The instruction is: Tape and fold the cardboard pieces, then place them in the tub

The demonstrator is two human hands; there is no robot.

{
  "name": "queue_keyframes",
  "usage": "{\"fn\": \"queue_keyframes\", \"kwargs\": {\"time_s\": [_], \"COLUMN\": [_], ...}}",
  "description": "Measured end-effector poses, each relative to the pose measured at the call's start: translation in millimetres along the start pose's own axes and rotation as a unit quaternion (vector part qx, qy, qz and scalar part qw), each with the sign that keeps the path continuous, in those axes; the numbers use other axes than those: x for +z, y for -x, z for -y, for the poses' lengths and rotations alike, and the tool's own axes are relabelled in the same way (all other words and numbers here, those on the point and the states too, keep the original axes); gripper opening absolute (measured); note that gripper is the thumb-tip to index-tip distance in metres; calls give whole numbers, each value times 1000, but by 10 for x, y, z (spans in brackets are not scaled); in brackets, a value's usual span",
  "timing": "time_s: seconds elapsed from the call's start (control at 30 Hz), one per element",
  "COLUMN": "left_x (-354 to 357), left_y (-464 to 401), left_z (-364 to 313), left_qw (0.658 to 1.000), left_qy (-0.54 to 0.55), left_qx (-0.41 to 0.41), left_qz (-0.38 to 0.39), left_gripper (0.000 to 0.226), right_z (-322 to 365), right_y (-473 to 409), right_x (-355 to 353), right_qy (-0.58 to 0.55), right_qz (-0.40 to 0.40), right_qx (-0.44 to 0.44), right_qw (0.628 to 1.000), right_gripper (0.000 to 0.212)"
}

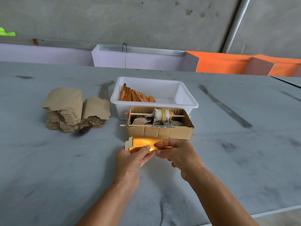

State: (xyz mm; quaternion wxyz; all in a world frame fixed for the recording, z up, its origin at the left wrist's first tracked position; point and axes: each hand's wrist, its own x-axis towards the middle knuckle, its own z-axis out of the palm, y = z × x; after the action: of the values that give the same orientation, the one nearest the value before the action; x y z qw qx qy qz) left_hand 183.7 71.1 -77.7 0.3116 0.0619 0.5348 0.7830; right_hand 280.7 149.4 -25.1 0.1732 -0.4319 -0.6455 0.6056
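Note:
A folded cardboard piece (143,143) with a shiny gold-orange face is held just above the table, right in front of the brown box. My left hand (133,159) pinches its left part between thumb and fingers. My right hand (177,154) grips its right end, thumb on top. Beyond the box stands the white tub (187,101), with several folded orange pieces (136,96) leaning in a row along its left side. Two stacks of flat brown cardboard pieces (71,110) lie on the table to the left.
A brown cardboard box (159,132) sits between my hands and the tub; a tape roll (163,115) on a wooden stick spans its open top above some rubble. The grey table (244,152) ends near the lower right. Lilac and orange panels stand behind.

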Motion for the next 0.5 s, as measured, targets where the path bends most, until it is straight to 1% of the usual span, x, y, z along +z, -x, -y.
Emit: {"fn": "queue_keyframes", "kwargs": {"time_s": [0.3,0.4,0.5], "left_x": [10,32,61], "left_y": [-7,4,17], "left_z": [-15,-24,-28], "left_qw": [993,990,984], "left_qy": [92,112,132], "left_qx": [-57,-79,-118], "left_qz": [39,34,28], "left_gripper": [13,9,9], "right_z": [30,26,19], "right_y": [22,25,42], "right_x": [8,8,15], "right_qy": [14,15,24], "right_qz": [1,2,4], "right_qx": [-20,-26,-29], "right_qw": [1000,1000,999], "right_gripper": [17,18,19]}}
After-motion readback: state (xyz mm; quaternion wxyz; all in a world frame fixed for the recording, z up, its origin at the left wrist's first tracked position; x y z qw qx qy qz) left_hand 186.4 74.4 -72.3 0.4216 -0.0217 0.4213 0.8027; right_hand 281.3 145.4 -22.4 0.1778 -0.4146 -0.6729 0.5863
